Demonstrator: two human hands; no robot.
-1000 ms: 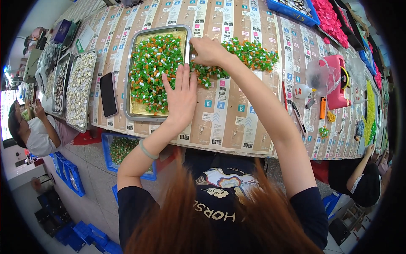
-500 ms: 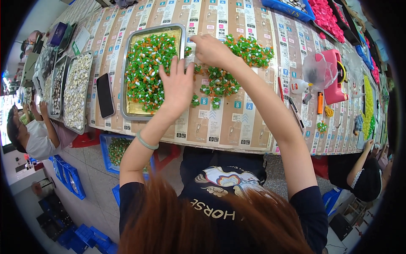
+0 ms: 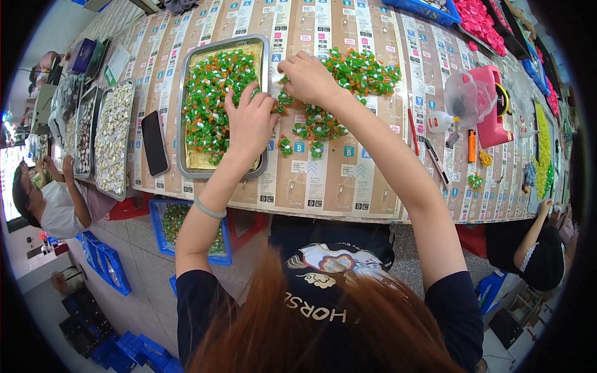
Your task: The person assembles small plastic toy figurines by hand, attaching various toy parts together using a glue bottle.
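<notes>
**Two hands among green and orange pieces at a metal tray**

The left hand (image 3: 252,121) is lying flat, fingers spread apart and holding nothing, over the right edge of the metal tray (image 3: 186,171), its fingertips touching the green, orange and white small pieces (image 3: 211,99) filling the tray. The right hand (image 3: 308,78) is resting just beside it on the table, its fingers curled down over the loose pile of pieces (image 3: 351,71); whether they are pinching any piece cannot be told. More of the same pieces are lying scattered just below both hands. A black phone (image 3: 154,142) is lying left of the tray, and a tray of pale pieces (image 3: 115,140) is sitting beyond it. A blue crate (image 3: 163,239) is standing under the table (image 3: 348,186).
</notes>
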